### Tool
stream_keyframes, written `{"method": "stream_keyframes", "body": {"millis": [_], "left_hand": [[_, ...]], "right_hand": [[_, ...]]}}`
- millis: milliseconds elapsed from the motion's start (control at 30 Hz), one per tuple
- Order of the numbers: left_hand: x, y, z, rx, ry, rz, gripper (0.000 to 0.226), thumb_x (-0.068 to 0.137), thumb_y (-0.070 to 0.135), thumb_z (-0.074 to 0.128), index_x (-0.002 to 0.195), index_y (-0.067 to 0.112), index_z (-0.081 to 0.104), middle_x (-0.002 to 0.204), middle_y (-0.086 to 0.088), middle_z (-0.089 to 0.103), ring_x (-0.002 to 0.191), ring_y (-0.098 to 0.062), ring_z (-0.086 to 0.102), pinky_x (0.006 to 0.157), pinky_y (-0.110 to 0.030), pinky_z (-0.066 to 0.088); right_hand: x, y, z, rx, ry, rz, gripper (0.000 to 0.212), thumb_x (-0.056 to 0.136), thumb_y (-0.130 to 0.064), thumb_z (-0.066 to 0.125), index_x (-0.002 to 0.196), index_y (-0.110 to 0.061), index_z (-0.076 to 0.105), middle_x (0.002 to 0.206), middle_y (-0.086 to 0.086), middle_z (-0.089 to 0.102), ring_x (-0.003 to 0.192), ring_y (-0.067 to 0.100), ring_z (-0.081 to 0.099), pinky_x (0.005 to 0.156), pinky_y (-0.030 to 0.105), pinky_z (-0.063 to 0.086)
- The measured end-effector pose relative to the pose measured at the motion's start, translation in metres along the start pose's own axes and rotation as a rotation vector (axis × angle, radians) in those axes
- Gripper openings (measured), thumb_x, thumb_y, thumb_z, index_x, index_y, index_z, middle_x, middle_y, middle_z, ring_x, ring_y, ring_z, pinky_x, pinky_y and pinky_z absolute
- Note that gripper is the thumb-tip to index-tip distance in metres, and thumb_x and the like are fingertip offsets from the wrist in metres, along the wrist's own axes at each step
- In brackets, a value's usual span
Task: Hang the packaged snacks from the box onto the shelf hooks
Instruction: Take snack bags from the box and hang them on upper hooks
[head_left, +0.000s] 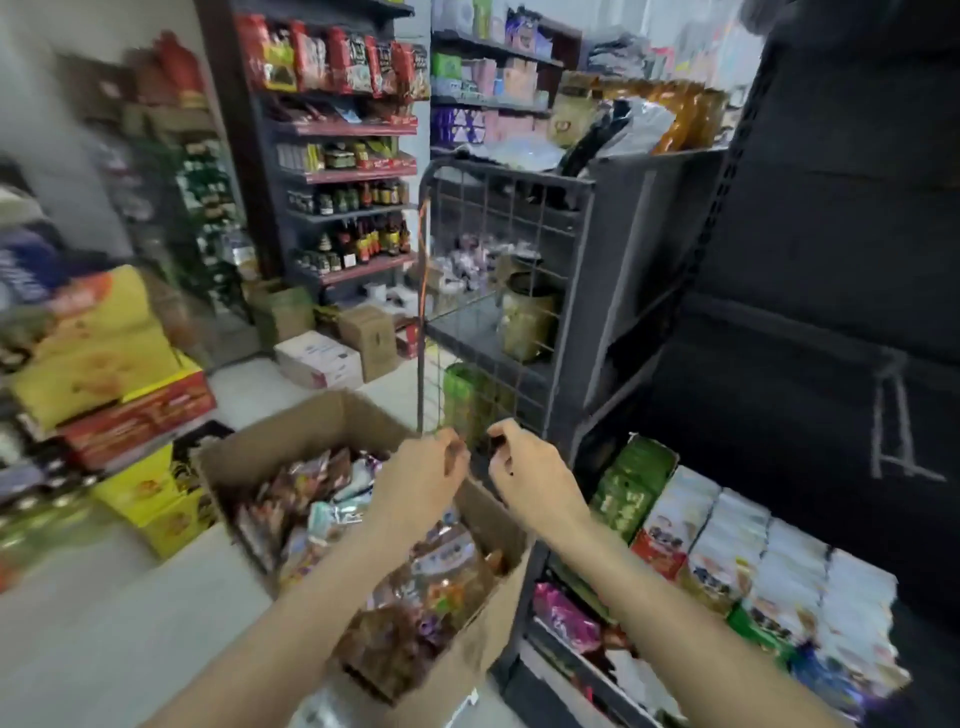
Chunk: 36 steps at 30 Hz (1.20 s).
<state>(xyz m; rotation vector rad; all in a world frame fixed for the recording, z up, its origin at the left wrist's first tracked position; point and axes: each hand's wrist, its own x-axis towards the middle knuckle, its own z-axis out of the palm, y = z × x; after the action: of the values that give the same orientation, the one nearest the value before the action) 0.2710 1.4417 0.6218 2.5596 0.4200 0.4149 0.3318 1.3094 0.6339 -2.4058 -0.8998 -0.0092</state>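
Both hands hover side by side above the far end of an open cardboard box (291, 436) on the floor, which is packed with packaged snacks (415, 587). The left hand (423, 480) has its fingers curled around something small and brownish, and the right hand (524, 467) pinches a small dark item at its fingertips, though blur hides what either piece is. Just beyond the hands stands a wire grid rack (493, 291), and to the right a dark shelf (582, 670) holds rows of upright bags (727, 551).
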Motion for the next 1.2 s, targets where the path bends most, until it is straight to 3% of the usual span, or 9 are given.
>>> {"method": "stream_keyframes", "body": {"millis": [267, 500, 600, 700, 767, 900, 1067, 1133, 1200], "left_hand": [[-0.045, -0.119, 0.020, 0.101, -0.380, -0.206, 0.030, 0.099, 0.022, 0.040, 0.111, 0.006, 0.062, 0.099, -0.016, 0.067, 0.092, -0.030, 0.062, 0.079, -0.036, 0.047], [-0.042, -0.142, 0.053, 0.067, -0.444, -0.234, 0.032, 0.096, 0.010, 0.046, 0.127, 0.009, 0.053, 0.114, -0.015, 0.063, 0.097, -0.029, 0.062, 0.081, -0.036, 0.051], [-0.038, -0.144, 0.060, 0.132, -0.435, -0.290, 0.029, 0.092, 0.007, 0.051, 0.121, 0.007, 0.050, 0.113, -0.016, 0.059, 0.100, -0.033, 0.058, 0.082, -0.043, 0.051], [-0.034, -0.143, 0.061, 0.260, -0.354, -0.371, 0.009, 0.088, -0.001, 0.048, 0.090, 0.005, 0.054, 0.097, -0.015, 0.059, 0.097, -0.034, 0.056, 0.081, -0.045, 0.047], [-0.032, -0.144, 0.063, 0.287, -0.324, -0.402, 0.017, 0.085, -0.004, 0.048, 0.074, 0.009, 0.049, 0.092, -0.014, 0.059, 0.095, -0.034, 0.056, 0.082, -0.045, 0.047], [-0.025, -0.157, 0.067, 0.192, -0.369, -0.422, 0.015, 0.087, 0.004, 0.057, 0.087, 0.005, 0.071, 0.105, -0.013, 0.064, 0.110, -0.030, 0.054, 0.088, -0.042, 0.050], [-0.028, -0.152, 0.061, 0.212, -0.423, -0.390, 0.020, 0.092, 0.006, 0.050, 0.103, 0.004, 0.066, 0.126, -0.014, 0.047, 0.121, -0.030, 0.045, 0.097, -0.043, 0.042], [-0.028, -0.139, 0.051, 0.248, -0.364, -0.301, 0.022, 0.091, -0.001, 0.045, 0.109, 0.002, 0.056, 0.117, -0.017, 0.055, 0.111, -0.033, 0.053, 0.084, -0.039, 0.045], [-0.022, -0.121, 0.037, 0.251, -0.266, -0.182, 0.025, 0.089, -0.007, 0.040, 0.112, 0.002, 0.046, 0.099, -0.019, 0.060, 0.093, -0.037, 0.060, 0.070, -0.040, 0.042]], "right_hand": [[0.003, 0.005, 0.123, -0.201, -0.502, 0.111, 0.044, 0.091, -0.012, 0.048, 0.135, -0.010, 0.044, 0.129, 0.015, 0.042, 0.124, 0.034, 0.039, 0.100, 0.040, 0.040], [0.015, 0.019, 0.132, -0.243, -0.496, 0.115, 0.009, 0.080, -0.013, 0.070, 0.078, -0.017, 0.062, 0.094, 0.003, 0.064, 0.093, 0.023, 0.061, 0.076, 0.037, 0.051], [0.021, 0.026, 0.127, -0.200, -0.489, 0.129, 0.004, 0.083, -0.011, 0.067, 0.082, -0.010, 0.063, 0.091, 0.005, 0.066, 0.090, 0.023, 0.063, 0.072, 0.032, 0.046], [0.027, 0.030, 0.117, -0.142, -0.425, 0.111, 0.007, 0.087, -0.015, 0.064, 0.082, -0.013, 0.059, 0.092, 0.003, 0.061, 0.094, 0.025, 0.059, 0.076, 0.034, 0.043], [0.031, 0.030, 0.109, -0.088, -0.396, 0.102, 0.014, 0.087, -0.017, 0.065, 0.077, -0.019, 0.057, 0.091, 0.003, 0.062, 0.095, 0.025, 0.060, 0.076, 0.032, 0.043], [0.035, 0.026, 0.101, -0.024, -0.378, 0.083, 0.013, 0.087, -0.016, 0.066, 0.077, -0.021, 0.060, 0.100, 0.005, 0.068, 0.098, 0.023, 0.061, 0.082, 0.033, 0.046], [0.036, 0.023, 0.095, -0.027, -0.414, 0.030, 0.012, 0.088, -0.013, 0.065, 0.078, -0.020, 0.062, 0.093, 0.001, 0.065, 0.099, 0.021, 0.061, 0.077, 0.026, 0.038], [0.036, 0.020, 0.089, -0.060, -0.440, -0.037, 0.014, 0.088, -0.013, 0.065, 0.078, -0.021, 0.061, 0.098, 0.000, 0.060, 0.102, 0.022, 0.060, 0.081, 0.029, 0.041], [0.037, 0.014, 0.085, -0.102, -0.433, -0.143, 0.015, 0.088, -0.015, 0.065, 0.078, -0.024, 0.060, 0.127, 0.003, 0.052, 0.112, 0.021, 0.056, 0.094, 0.036, 0.044]]}}
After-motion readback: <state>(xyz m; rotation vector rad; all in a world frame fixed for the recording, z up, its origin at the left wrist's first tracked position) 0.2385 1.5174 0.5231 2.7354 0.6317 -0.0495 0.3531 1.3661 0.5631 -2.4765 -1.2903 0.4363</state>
